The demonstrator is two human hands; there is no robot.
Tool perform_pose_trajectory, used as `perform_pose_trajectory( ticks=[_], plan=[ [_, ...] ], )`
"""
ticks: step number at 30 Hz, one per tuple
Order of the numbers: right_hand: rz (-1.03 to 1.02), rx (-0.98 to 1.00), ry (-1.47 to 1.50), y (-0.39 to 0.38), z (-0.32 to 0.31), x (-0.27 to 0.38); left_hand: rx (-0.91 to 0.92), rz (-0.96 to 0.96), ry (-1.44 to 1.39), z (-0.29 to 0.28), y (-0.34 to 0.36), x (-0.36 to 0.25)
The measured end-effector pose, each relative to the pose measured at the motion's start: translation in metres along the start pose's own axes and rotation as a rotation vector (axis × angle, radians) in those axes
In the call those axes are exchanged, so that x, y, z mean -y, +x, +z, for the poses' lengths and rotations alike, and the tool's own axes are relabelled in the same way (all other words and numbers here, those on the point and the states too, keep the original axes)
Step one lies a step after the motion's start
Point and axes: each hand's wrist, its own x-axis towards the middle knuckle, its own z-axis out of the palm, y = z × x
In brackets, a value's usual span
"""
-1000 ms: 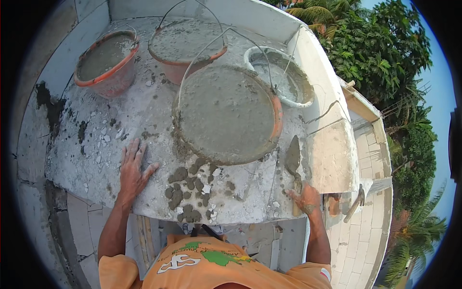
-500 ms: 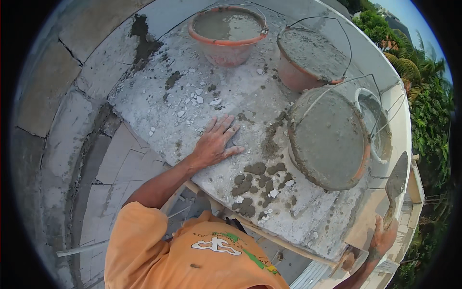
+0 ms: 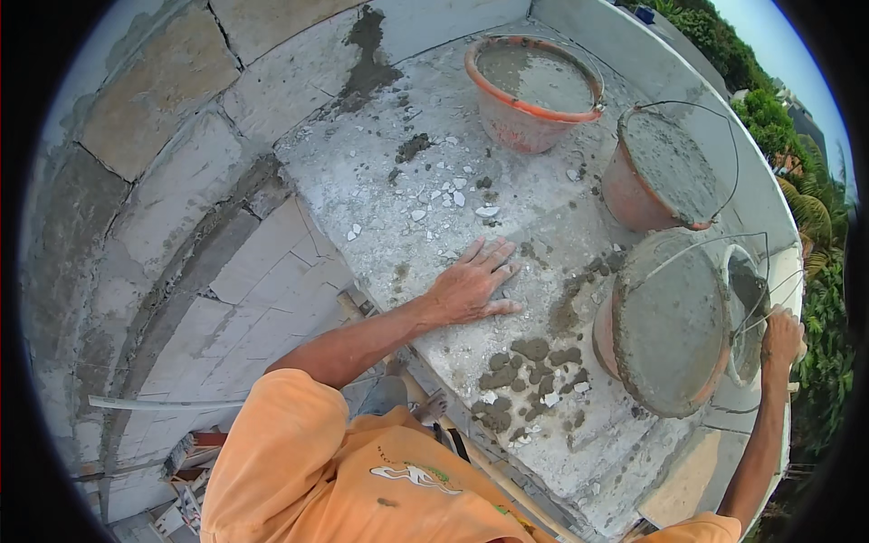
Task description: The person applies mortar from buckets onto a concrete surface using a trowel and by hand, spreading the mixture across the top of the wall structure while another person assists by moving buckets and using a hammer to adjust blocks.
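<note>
My left hand (image 3: 469, 288) lies flat on the mortar-splashed slab (image 3: 543, 249), its fingers stretched out and nothing in them. At the right edge, my right hand (image 3: 781, 339) is closed around the handle of a trowel, beside a white-rimmed bucket (image 3: 727, 262). The trowel's grey blade (image 3: 749, 291) is down inside that bucket's mouth; the handle is mostly hidden by my fingers. Immediately left of it stands a large bucket full of wet grey mortar (image 3: 674, 330), with its wire handle raised.
Two more orange buckets, one at the back (image 3: 534, 122) and another behind the large one (image 3: 625, 185), hold grey mix. Mortar blobs (image 3: 534, 362) and white chips dot the slab. A low white wall (image 3: 688, 77) bounds the right; block masonry (image 3: 181, 217) curves along the left.
My right hand has moved up and forward with the trowel, from the slab's near right corner to the white-rimmed bucket. My left hand stays flat on the slab. The view has shifted.
</note>
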Motion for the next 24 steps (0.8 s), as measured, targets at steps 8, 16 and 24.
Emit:
perform_pose_trajectory(
  ticks=[8, 16, 24],
  plan=[
    [-0.185, -0.016, -0.028, 0.041, -0.084, 0.006, 0.01, -0.003, -0.043, -0.009, 0.009, -0.008],
    [-0.25, 0.136, -0.116, 0.025, -0.022, 0.045, 0.017, -0.012, -0.017, -0.009, 0.009, -0.009],
    [-0.364, 0.413, 0.08, 0.037, 0.015, 0.008, 0.018, -0.036, -0.01, -0.016, -0.002, 0.0]
  ],
)
